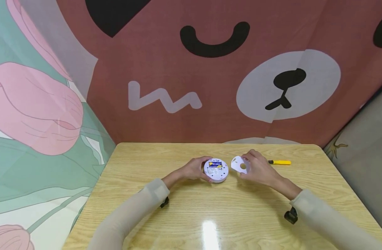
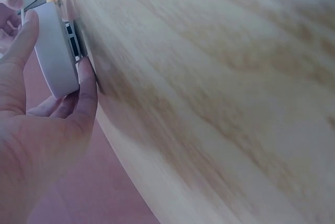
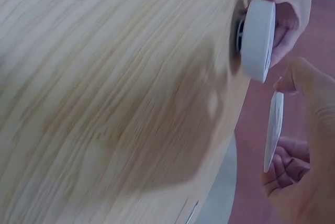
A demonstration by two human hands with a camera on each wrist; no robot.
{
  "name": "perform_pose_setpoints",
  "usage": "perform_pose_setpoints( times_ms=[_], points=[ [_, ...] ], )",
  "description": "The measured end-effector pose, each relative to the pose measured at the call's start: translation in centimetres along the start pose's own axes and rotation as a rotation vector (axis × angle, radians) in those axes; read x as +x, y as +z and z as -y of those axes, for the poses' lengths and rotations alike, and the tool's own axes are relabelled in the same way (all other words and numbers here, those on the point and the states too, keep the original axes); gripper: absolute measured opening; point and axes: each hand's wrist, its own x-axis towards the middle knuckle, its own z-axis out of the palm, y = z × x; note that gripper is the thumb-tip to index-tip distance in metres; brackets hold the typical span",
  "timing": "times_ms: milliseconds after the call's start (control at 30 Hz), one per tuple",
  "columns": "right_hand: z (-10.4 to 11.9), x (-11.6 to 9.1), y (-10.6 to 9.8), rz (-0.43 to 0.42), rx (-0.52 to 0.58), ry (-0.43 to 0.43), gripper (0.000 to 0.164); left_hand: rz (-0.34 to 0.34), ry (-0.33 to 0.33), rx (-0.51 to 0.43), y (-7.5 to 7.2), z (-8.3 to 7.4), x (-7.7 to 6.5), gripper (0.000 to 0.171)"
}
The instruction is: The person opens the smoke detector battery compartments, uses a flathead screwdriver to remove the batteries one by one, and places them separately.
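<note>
Left hand [image 2: 48,129] grips a disc [image 2: 54,51] whose underside [image 2: 73,40] only wrist views show.

A wooden counter [image 1: 184,211] is carrying the things, its pale yellow top showing darker grain that is running from side to side in the head view. Its far corners are curving round, and a bright patch of light [image 1: 209,234] is gleaming on the near part. Right of the middle, toward the far edge, a yellow-handled tool [image 1: 281,162] is lying on the wood, its black part disappearing behind the right hand [image 1: 259,168]. Whether the round white device [image 1: 216,171] is touching the surface is not showing clearly.
</note>
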Motion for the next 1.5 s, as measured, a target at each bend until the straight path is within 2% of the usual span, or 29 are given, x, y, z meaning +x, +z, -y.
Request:
perform_pose_setpoints(
  times_ms=[267, 467, 767, 1000, 1267, 1500],
  points=[
    [-2.6, -1.0, -0.7, -0.023, -0.047, -0.186, 0.059, 0.002, -0.005, 0.039, 0.0, 0.0, 0.1, 0.107],
    [-4.3, -2.1, -1.2, 0.006, -0.057, -0.257, 0.06, 0.0, 0.0, 0.038, 0.0, 0.0, -0.1, 0.108],
    [-6.5, -3.8, -2.4, 0.089, -0.061, -0.25, 0.06, 0.006, -0.006, 0.055, 0.2, 0.3, 0.1, 0.107],
    [-8.1, -4.7, -3.3, 0.163, -0.039, -0.195, 0.059, 0.002, -0.015, 0.045, 0.2, 0.4, 0.2, 0.104],
    [-10.1, -5.9, -3.6, 0.185, -0.018, -0.172, 0.058, 0.004, -0.026, 0.037, 0.1, 0.2, 0.0, 0.103],
    [-11.4, -7.3, -4.0, 0.222, -0.051, -0.142, 0.061, 0.008, -0.027, 0.039, 0.0, 0.1, -0.1, 0.103]
  ],
)
